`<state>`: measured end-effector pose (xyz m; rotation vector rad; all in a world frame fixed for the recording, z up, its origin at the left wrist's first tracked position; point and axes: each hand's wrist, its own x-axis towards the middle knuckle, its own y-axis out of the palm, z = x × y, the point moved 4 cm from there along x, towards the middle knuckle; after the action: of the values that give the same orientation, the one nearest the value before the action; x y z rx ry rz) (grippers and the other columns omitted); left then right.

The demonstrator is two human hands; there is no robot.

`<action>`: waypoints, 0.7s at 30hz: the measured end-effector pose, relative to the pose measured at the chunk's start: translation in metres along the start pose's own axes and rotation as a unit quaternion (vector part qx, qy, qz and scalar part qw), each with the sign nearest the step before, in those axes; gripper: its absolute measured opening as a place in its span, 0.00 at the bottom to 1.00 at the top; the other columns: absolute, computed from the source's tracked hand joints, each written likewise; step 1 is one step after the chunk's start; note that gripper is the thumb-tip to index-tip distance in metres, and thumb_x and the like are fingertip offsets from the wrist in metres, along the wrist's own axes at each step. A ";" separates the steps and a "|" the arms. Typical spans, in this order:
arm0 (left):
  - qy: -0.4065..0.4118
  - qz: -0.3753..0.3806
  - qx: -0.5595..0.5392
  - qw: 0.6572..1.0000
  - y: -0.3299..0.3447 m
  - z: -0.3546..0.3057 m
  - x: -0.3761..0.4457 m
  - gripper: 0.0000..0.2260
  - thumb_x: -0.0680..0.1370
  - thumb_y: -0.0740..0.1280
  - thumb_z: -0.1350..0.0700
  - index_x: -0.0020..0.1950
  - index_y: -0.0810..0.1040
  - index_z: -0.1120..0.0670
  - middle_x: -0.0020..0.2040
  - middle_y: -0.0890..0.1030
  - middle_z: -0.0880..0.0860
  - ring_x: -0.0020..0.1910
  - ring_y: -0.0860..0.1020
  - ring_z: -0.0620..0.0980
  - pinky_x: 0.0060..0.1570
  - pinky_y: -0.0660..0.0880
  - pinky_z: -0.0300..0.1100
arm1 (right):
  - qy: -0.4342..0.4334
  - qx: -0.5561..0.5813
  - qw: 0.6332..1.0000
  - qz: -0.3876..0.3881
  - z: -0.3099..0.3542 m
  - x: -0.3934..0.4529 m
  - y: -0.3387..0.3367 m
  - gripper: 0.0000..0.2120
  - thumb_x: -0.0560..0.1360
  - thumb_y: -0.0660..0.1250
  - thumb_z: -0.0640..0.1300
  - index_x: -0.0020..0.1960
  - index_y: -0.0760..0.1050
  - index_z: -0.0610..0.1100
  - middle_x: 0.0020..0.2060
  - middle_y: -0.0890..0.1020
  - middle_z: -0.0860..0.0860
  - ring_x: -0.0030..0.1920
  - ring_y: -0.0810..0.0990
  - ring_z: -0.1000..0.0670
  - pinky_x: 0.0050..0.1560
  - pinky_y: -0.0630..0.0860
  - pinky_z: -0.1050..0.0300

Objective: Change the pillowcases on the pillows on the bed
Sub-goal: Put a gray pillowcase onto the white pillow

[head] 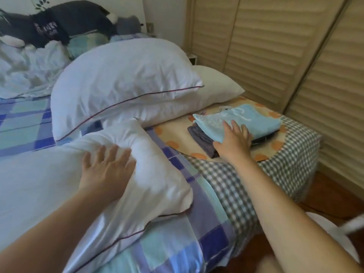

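Note:
A bare white pillow (153, 174) lies near me, half out of a shiny white pillowcase with dark piping (110, 231). My left hand (107, 170) rests flat on this pillow with its fingers spread. Behind it a second white pillow with dark piping (122, 83) leans on a third white pillow (214, 85). At the bed's right corner a folded light blue pillowcase (242, 121) tops a small stack, with a folded purple-grey cloth (202, 139) underneath. My right hand (234, 141) lies on the blue pillowcase with straight fingers.
The bed has a blue and teal plaid sheet (23, 123) and a gingham-covered corner (285, 158). A crumpled white duvet (25, 69) and dark plush toys (65, 22) lie at the far end. Louvred wardrobe doors (285, 46) stand right; a white object (332, 233) on the wood floor.

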<state>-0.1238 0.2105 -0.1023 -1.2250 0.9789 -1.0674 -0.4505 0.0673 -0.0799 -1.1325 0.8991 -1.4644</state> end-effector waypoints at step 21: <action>0.351 -0.019 0.109 0.930 -0.057 -0.329 0.102 0.12 0.82 0.62 0.59 0.65 0.75 0.53 0.57 0.81 0.54 0.54 0.80 0.57 0.43 0.69 0.48 | 0.170 0.680 0.704 -0.116 -0.115 0.032 0.018 0.12 0.81 0.61 0.51 0.63 0.76 0.57 0.58 0.83 0.53 0.57 0.83 0.48 0.61 0.79 0.41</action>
<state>-0.4240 0.0345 -0.0782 -0.6754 1.3257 -1.6517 -0.5570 0.0294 -0.1224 0.1871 -0.2803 -1.9501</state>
